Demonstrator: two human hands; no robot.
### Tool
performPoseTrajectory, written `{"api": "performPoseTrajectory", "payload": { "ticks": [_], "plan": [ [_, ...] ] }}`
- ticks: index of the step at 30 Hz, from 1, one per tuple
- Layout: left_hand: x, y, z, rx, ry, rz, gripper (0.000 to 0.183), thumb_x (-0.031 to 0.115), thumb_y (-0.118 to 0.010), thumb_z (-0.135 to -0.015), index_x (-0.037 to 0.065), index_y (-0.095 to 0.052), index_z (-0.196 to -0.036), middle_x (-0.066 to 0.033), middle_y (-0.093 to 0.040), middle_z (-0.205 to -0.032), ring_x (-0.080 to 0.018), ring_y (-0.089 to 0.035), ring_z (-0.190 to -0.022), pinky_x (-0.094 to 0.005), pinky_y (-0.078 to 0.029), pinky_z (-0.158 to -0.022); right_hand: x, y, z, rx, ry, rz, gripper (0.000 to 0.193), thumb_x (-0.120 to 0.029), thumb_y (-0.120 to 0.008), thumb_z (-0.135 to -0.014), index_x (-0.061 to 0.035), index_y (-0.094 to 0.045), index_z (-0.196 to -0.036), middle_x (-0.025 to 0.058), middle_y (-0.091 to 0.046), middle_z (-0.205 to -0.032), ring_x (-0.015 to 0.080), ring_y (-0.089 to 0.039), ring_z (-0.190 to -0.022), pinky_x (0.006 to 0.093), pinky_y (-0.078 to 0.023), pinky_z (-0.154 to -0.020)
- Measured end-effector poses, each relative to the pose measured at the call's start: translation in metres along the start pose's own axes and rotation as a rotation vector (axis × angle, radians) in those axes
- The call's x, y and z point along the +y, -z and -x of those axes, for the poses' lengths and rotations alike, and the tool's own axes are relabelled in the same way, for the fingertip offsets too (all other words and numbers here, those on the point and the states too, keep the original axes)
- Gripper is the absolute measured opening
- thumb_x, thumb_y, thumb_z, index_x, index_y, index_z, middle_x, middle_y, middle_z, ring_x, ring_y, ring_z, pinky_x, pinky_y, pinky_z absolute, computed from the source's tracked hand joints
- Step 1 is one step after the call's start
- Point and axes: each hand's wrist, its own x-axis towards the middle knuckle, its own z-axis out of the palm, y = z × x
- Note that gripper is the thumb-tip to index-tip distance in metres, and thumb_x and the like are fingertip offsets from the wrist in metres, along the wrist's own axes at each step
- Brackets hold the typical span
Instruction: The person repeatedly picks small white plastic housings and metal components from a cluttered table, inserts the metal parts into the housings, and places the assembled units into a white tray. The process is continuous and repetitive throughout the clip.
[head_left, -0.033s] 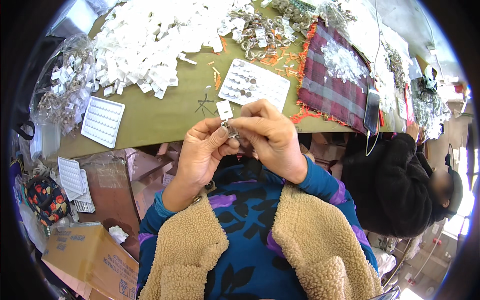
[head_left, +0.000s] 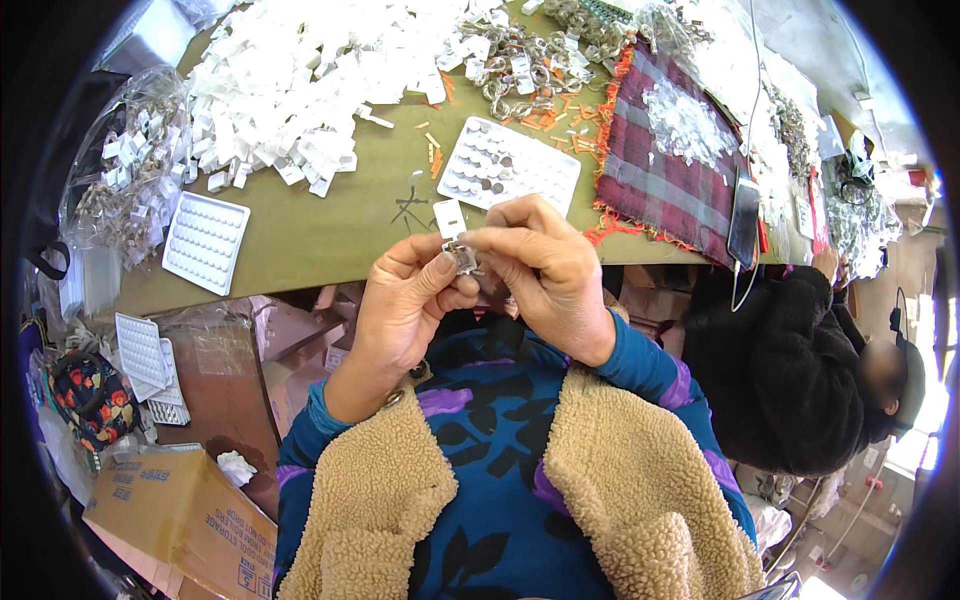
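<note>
A small white plastic piece with a slot [head_left: 451,219] stands up between my hands above the table's near edge. Shiny clear or metallic parts [head_left: 465,260] hang at its lower end. My left hand [head_left: 408,295] is closed on the piece, pinching it between thumb and fingers. Bent and pressed together, the fingers of my right hand [head_left: 545,275] meet the piece's right side at its lower end. Whatever they pinch is too small to make out. Just beyond my hands lies a white tray with round pockets [head_left: 545,185], some holding dark coin-like discs.
A heap of white plastic pieces [head_left: 270,90] covers the far left. Metal rings and clasps [head_left: 520,65] and orange strips [head_left: 434,160] lie beyond the tray. Another pocketed tray [head_left: 205,243] is at left. A plaid cloth [head_left: 645,190] bears clear pieces; a person [head_left: 780,370] sits at right.
My right hand has shifted slightly, its fingertips drawing a little up and right, so more of the shiny lower part shows. My left hand keeps its grip on the white plastic piece.
</note>
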Motion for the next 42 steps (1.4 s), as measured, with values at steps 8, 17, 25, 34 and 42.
{"api": "performPoseTrajectory", "payload": {
  "ticks": [8,17,25,34,42],
  "plan": [
    [0.004,-0.001,-0.003,0.022,-0.054,-0.062,0.021,0.005,-0.061,-0.095,-0.005,-0.062,-0.114,-0.0127,-0.07,-0.09,-0.0161,-0.07,-0.073,-0.0279,-0.062,-0.065,0.017,-0.017,-0.007,0.133,0.256,0.141,0.033,0.009,-0.068,-0.072,0.0002,-0.067,-0.104,0.0136,-0.067,-0.092,0.0302,-0.066,-0.079,0.036,-0.054,-0.068],
    [0.011,-0.011,-0.015,0.165,-0.041,-0.277,0.015,0.005,-0.064,-0.093,-0.006,-0.064,-0.105,-0.0144,-0.07,-0.084,-0.017,-0.069,-0.065,-0.0275,-0.059,-0.058,0.031,-0.005,-0.007,0.107,0.305,0.16,0.04,0.011,-0.065,-0.073,0.0029,-0.066,-0.112,0.0141,-0.069,-0.095,0.0238,-0.067,-0.08,0.032,-0.053,-0.072],
    [0.018,-0.008,-0.029,0.141,-0.054,-0.282,0.017,0.005,-0.062,-0.091,-0.006,-0.063,-0.104,-0.0158,-0.069,-0.085,-0.0159,-0.066,-0.06,-0.0276,-0.056,-0.052,0.073,0.025,-0.03,0.287,-0.05,0.438,0.017,0.0,-0.071,-0.08,-0.0009,-0.069,-0.097,0.0117,-0.06,-0.087,0.03,-0.062,-0.076,0.0371,-0.051,-0.068],
    [0.016,-0.012,-0.03,0.173,-0.051,-0.263,0.017,0.004,-0.061,-0.093,-0.006,-0.062,-0.106,-0.0184,-0.069,-0.093,-0.0169,-0.068,-0.067,-0.0289,-0.06,-0.057,0.073,0.023,-0.035,0.148,-0.002,0.589,0.012,-0.003,-0.07,-0.079,-0.0015,-0.064,-0.089,0.0134,-0.059,-0.084,0.032,-0.061,-0.077,0.0402,-0.049,-0.068],
    [0.011,-0.012,-0.02,0.121,0.024,-0.16,0.024,0.006,-0.057,-0.097,-0.007,-0.059,-0.118,-0.0172,-0.07,-0.101,-0.0217,-0.072,-0.084,-0.0305,-0.063,-0.073,0.017,-0.002,-0.012,0.101,-0.011,0.167,0.015,0.006,-0.068,-0.081,-0.0006,-0.065,-0.093,0.0124,-0.064,-0.085,0.027,-0.065,-0.074,0.0314,-0.051,-0.064]
  ]
}}
